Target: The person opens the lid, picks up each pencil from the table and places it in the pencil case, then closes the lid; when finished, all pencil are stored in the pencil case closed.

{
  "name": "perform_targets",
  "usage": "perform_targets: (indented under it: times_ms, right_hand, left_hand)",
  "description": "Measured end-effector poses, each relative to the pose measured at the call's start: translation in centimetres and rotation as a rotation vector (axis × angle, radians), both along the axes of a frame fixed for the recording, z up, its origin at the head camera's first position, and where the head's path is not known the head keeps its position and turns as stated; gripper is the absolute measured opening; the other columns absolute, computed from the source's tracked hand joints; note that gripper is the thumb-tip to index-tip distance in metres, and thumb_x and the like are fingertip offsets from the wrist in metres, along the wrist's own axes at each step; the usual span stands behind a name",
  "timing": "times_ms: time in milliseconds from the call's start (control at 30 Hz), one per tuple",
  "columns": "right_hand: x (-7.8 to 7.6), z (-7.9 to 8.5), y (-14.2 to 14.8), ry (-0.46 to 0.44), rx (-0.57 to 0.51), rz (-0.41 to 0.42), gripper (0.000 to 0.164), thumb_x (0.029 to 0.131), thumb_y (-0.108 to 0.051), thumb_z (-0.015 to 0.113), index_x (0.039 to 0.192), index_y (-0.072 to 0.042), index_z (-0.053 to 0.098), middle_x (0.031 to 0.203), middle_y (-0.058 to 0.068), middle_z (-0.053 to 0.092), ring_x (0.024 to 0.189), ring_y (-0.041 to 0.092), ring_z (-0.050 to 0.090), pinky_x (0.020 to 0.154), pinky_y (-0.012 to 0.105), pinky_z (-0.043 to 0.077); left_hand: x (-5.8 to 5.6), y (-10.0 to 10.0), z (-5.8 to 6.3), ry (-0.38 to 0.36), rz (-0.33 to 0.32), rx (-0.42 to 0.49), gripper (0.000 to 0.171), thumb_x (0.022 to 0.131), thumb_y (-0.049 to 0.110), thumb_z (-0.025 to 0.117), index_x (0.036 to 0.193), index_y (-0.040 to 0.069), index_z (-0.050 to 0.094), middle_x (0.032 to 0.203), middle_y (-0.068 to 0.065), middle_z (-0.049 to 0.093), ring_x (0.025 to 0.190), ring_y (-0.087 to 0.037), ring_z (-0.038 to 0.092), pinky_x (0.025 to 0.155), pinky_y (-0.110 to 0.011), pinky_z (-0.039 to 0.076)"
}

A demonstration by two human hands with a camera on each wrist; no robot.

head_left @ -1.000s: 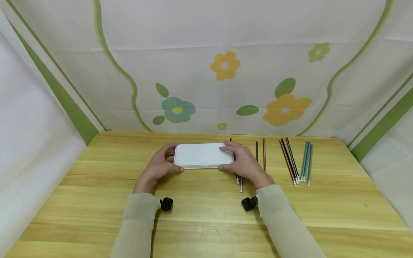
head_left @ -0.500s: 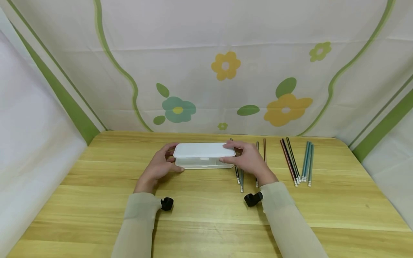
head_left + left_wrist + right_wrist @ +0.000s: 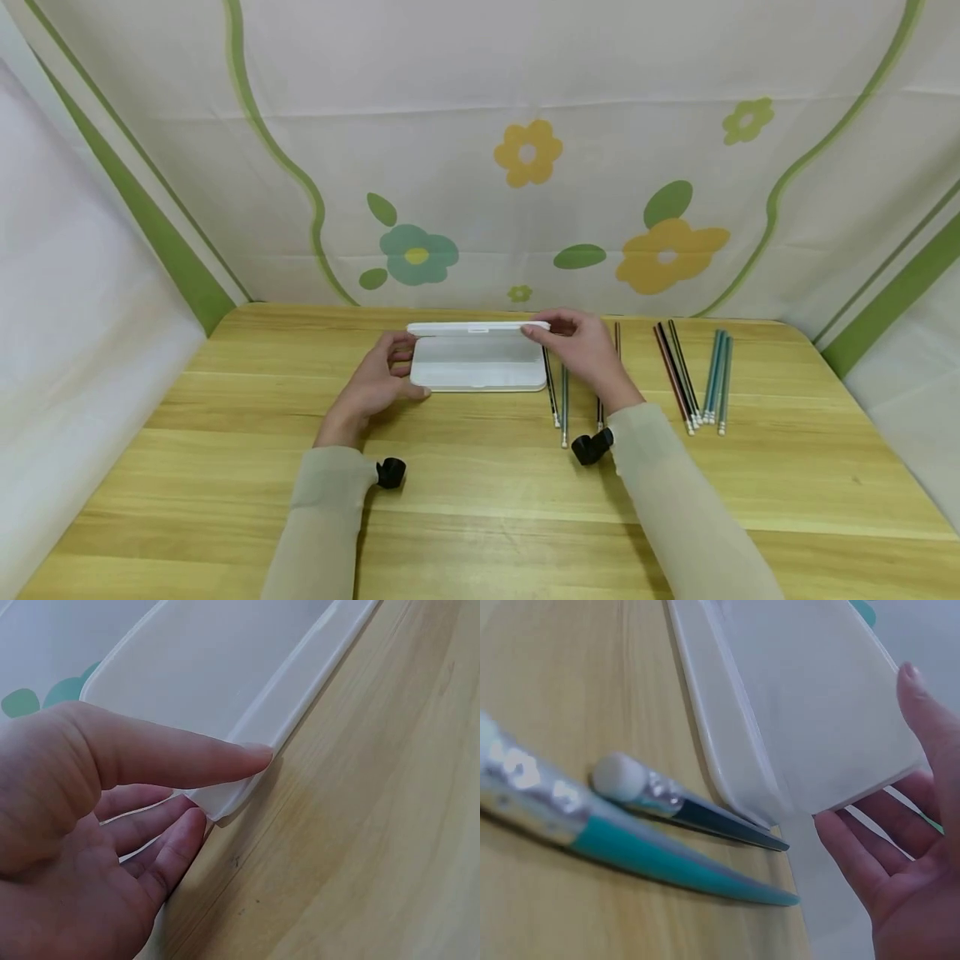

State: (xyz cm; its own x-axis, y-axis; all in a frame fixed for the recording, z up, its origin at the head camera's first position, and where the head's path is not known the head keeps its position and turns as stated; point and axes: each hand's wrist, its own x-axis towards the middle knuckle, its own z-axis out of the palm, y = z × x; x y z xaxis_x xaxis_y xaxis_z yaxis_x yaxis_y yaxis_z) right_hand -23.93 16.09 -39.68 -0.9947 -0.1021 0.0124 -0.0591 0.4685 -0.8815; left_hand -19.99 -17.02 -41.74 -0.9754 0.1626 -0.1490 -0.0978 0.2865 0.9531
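Observation:
A white pencil case [image 3: 478, 377] lies on the table with its lid [image 3: 450, 329] raised along the far side, and its inside shows pale and bare. My left hand [image 3: 369, 382] holds the left end, thumb on the front rim; in the left wrist view the fingertips touch the end wall. At the other end my right hand [image 3: 587, 350] grips the lid's right corner between thumb and fingers. Beside the case lie a black pencil [image 3: 552, 396] and a teal pencil [image 3: 565, 408]; the right wrist view shows their eraser ends close up.
Under the right wrist is a dark pencil [image 3: 600, 410], with a reddish-brown pencil [image 3: 618, 340] partly hidden nearby. Further right lie red and black pencils [image 3: 678, 379] and a group of blue-green pencils [image 3: 716, 375]. A floral cloth [image 3: 465, 167] hangs behind the wooden table [image 3: 480, 500].
The lid has gone from lying down on the case to tilted up and back, lifted by my right hand. My left hand has stayed at the left end.

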Motion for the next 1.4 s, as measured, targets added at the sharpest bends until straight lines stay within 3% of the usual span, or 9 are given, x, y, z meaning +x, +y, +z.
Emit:
perform_targets:
  times_ms: [133,367,533,900,1167,1400]
  right_hand:
    - [-0.8,0.4,-0.1,-0.021,-0.008,-0.04,0.057,0.09,-0.065,0.078,0.126,-0.021,0.077,0.126,0.005,0.076,0.121,0.027,0.071,0.103,0.049,0.059]
    - [-2.1,0.6,-0.3,-0.072,-0.127,-0.096,0.061,0.093,-0.065,0.074,0.124,-0.013,0.073,0.121,0.01,0.075,0.104,0.031,0.079,0.097,0.046,0.063]
    - [-3.0,0.4,-0.7,-0.077,-0.173,-0.139,0.059,0.095,-0.065,0.072,0.12,-0.012,0.075,0.118,0.011,0.073,0.105,0.029,0.075,0.092,0.04,0.065]
    - [-4.4,0.7,-1.2,-0.2,-0.199,-0.213,0.057,0.1,-0.062,0.067,0.126,-0.012,0.074,0.122,0.01,0.068,0.103,0.024,0.071,0.091,0.038,0.065]
    - [-4.2,0.7,-0.7,-0.173,-0.142,-0.204,0.064,0.097,-0.068,0.067,0.13,-0.013,0.072,0.121,0.01,0.07,0.103,0.029,0.074,0.091,0.04,0.065]
    - [-1.6,2.2,1.5,-0.08,-0.065,-0.125,0.072,0.099,-0.069,0.063,0.142,-0.012,0.065,0.134,0.013,0.072,0.118,0.034,0.073,0.1,0.048,0.062]
  left_hand:
    - [0.1,0.0,-0.1,0.019,-0.018,-0.012,0.088,0.082,-0.012,0.079,0.159,-0.001,0.039,0.158,-0.027,0.048,0.141,-0.046,0.055,0.12,-0.055,0.046]
    - [0.0,0.1,-0.2,0.03,-0.026,-0.026,0.087,0.081,-0.012,0.079,0.159,-0.002,0.041,0.156,-0.028,0.05,0.139,-0.046,0.056,0.118,-0.055,0.047]
    - [-0.2,0.3,-0.3,0.016,-0.022,-0.027,0.088,0.081,-0.012,0.079,0.16,0.0,0.041,0.157,-0.027,0.049,0.141,-0.046,0.054,0.119,-0.055,0.047]
    - [0.1,0.6,-0.2,-0.007,-0.016,-0.027,0.088,0.081,-0.011,0.081,0.159,0.004,0.043,0.159,-0.026,0.048,0.141,-0.046,0.054,0.118,-0.055,0.047]
    - [-0.1,0.6,-0.3,0.0,-0.019,-0.025,0.087,0.081,-0.01,0.08,0.159,0.003,0.044,0.158,-0.026,0.049,0.14,-0.046,0.055,0.117,-0.053,0.049]
    - [0.0,0.5,-0.5,0.001,-0.024,-0.034,0.087,0.082,-0.009,0.08,0.159,0.002,0.043,0.155,-0.027,0.051,0.135,-0.045,0.059,0.109,-0.044,0.053]
